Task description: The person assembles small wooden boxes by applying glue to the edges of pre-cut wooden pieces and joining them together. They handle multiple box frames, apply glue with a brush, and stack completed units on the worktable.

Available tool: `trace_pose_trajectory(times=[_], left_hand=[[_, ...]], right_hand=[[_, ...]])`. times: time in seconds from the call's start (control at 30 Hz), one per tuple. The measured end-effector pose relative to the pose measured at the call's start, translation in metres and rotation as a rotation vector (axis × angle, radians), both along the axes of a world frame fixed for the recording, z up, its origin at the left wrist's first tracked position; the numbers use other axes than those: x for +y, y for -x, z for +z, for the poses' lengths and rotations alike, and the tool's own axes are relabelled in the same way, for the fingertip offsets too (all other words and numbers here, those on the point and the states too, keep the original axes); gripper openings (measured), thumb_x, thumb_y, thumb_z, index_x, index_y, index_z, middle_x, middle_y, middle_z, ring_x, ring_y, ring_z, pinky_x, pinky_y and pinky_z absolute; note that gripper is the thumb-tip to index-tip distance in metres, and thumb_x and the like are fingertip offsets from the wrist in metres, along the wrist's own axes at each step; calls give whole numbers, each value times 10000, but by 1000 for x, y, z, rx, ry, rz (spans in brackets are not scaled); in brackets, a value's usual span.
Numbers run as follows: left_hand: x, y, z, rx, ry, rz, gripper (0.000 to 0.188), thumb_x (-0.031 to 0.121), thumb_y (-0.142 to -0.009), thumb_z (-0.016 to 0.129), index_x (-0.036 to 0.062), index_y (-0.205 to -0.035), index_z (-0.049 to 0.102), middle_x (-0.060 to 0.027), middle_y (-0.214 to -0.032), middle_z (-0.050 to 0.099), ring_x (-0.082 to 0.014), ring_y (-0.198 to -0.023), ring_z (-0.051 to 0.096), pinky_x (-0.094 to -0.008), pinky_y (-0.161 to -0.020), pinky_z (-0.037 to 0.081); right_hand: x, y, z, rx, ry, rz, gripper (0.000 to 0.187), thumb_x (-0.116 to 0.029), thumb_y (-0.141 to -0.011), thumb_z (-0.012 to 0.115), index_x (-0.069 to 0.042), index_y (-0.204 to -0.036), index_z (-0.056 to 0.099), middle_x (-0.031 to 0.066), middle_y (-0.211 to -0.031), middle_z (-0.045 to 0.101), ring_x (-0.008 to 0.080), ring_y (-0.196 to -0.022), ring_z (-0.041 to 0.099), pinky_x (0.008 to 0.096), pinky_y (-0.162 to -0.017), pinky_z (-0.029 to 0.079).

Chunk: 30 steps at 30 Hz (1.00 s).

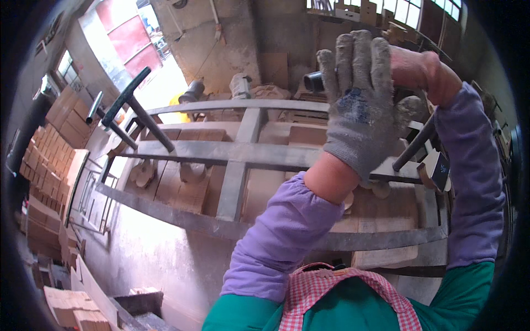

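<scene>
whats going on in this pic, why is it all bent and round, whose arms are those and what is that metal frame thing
The picture comes from a wide fisheye camera worn on a person's head, looking down at their own hands. That lens bends straight edges toward the rim, so nothing is really curved.

The arms in purple sleeves belong to the wearer. The left hand, in a grey knitted work glove, is raised and wraps over a dark round bar end. The right hand sits right behind it; it looks bare, and how it grips is hidden by the glove.

Below them is a grey metal frame of flat bars, with a T-shaped handle sticking up on the left side. Under the frame lie tan wooden boards. More wood pieces are stacked at the left wall. The setting looks like a workshop.
</scene>
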<state>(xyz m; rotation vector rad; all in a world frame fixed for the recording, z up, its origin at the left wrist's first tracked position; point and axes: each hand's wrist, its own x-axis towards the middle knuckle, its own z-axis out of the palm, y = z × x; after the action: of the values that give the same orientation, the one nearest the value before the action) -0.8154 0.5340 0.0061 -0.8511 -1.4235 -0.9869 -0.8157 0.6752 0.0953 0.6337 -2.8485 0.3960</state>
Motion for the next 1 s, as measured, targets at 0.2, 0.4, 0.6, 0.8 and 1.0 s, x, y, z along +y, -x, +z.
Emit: trace_pose_trajectory(times=[0.2, 0.4, 0.6, 0.8, 1.0], left_hand=[[4, 46, -3, -122, 217, -82, 501, 453, -986, 507, -3, -1159, 620, -168, -1136, 636, -310, -1136, 566, -482, -1074, 339], [33, 107, 19, -763, 121, -1445, 648, 564, -1032, 362, 14, -981, 701, -40, -752, 644, -137, -731, 632, -254, -672, 516], [-10, 58, 25, -546, -145, -1314, 461, 408, -1040, 433, 15, -1197, 617, -110, -1032, 630, -197, -1037, 627, -350, -827, 555], [-44, -3, 13, -36, 393, -506, 395, 139, -894, 648, 42, -1273, 596, -131, -1194, 630, -290, -1102, 619, -414, -946, 500], [-56, 50, -5, 10, 91, -394, 285, 109, -932, 592, 30, -1201, 644, -132, -1143, 667, -275, -995, 654, -383, -863, 528]], right_hand=[[35, -68, 2, 0, -162, -300, 364, -379, -943, 648, -23, -998, 601, 86, -785, 650, 184, -723, 654, 317, -685, 542], [-54, -117, -16, 335, -156, -48, 691, -449, -891, 682, 98, -1263, 482, 182, -875, 639, 333, -799, 674, 424, -708, 530], [-4, -59, -1, 335, 335, -130, 357, -348, -1002, 534, -36, -902, 677, 102, -668, 622, 239, -630, 640, 369, -639, 515], [36, 64, -26, 185, -10, -177, 459, -408, -960, 540, -70, -1251, 649, 227, -1261, 612, 354, -1215, 561, 414, -1006, 462], [51, 12, -33, 159, 142, -512, 316, -308, -981, 493, -55, -985, 683, 179, -995, 646, 360, -961, 629, 419, -843, 492]])
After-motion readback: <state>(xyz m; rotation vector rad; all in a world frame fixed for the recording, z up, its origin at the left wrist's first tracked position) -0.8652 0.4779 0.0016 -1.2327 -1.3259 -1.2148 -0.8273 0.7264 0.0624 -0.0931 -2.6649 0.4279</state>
